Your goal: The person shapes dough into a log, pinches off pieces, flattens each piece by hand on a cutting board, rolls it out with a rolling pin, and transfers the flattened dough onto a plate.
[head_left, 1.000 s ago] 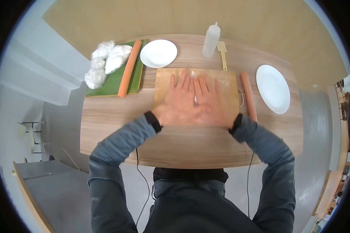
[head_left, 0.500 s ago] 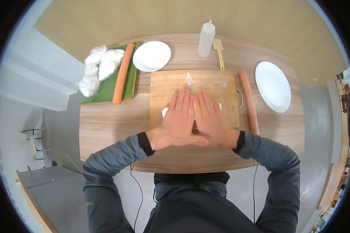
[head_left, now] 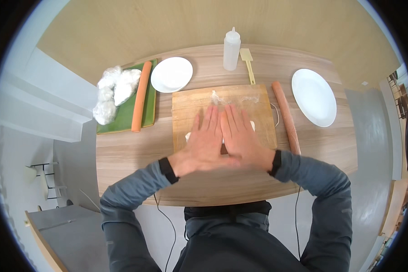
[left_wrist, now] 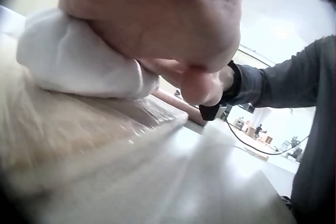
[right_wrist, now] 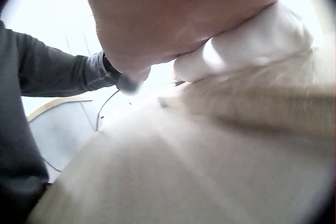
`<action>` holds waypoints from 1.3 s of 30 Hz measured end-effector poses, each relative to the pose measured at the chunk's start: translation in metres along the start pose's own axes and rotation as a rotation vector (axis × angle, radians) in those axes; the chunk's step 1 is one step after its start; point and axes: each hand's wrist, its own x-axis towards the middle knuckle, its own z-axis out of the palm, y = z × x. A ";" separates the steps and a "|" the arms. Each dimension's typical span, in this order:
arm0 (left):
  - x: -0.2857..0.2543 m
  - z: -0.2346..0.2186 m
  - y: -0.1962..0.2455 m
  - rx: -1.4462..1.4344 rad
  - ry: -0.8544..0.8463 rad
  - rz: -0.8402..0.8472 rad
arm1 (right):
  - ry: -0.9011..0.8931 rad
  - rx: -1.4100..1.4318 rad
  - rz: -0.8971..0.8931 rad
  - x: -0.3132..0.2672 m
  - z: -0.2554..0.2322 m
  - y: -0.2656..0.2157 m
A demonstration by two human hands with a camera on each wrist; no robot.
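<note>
Both hands lie palm down, side by side, on a roll of white dough [left_wrist: 79, 58] over the wooden cutting board [head_left: 186, 102]. My left hand [head_left: 205, 144] presses it with straight fingers pointing away from the body. The right hand [head_left: 245, 144] lies the same way, its fingertips close beside the left's, and the thumbs overlap. From above, only the dough's ends show past the hands. In the right wrist view the dough [right_wrist: 247, 45] runs under the palm, near the board's front edge. White smears of flour [head_left: 215, 96] mark the board's far side.
Left of the board, a green tray [head_left: 122, 115] carries plastic-wrapped white lumps [head_left: 106, 97] and an orange rolling pin [head_left: 142, 97]. Another rolling pin [head_left: 285, 115] lies to the right, near a white oval plate [head_left: 313, 97]. Behind stand a white bowl [head_left: 171, 75], squeeze bottle [head_left: 231, 52] and spatula [head_left: 248, 63].
Both hands have slid from the board's far side back toward the body, so the dough's ends now show beside them. Over the last half second they have hardly moved; the head view has shifted slightly.
</note>
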 end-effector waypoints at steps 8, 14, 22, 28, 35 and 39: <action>0.020 -0.006 -0.010 -0.011 -0.027 -0.067 | -0.008 -0.293 -0.037 0.023 0.019 0.020; 0.061 -0.003 -0.048 -0.170 0.100 -0.178 | -0.013 0.010 0.015 0.071 0.015 0.052; -0.025 0.011 0.021 0.064 0.074 -0.044 | -0.033 -0.283 -0.008 -0.026 0.017 -0.008; -0.057 0.024 0.029 -0.116 0.224 0.145 | -0.136 0.119 -0.023 -0.051 -0.033 -0.024; -0.026 0.017 0.012 -0.058 0.256 0.061 | -0.117 -0.139 0.009 -0.020 -0.002 -0.009; 0.023 0.009 -0.018 0.007 0.174 -0.077 | -0.118 -0.146 -0.003 0.032 -0.009 0.017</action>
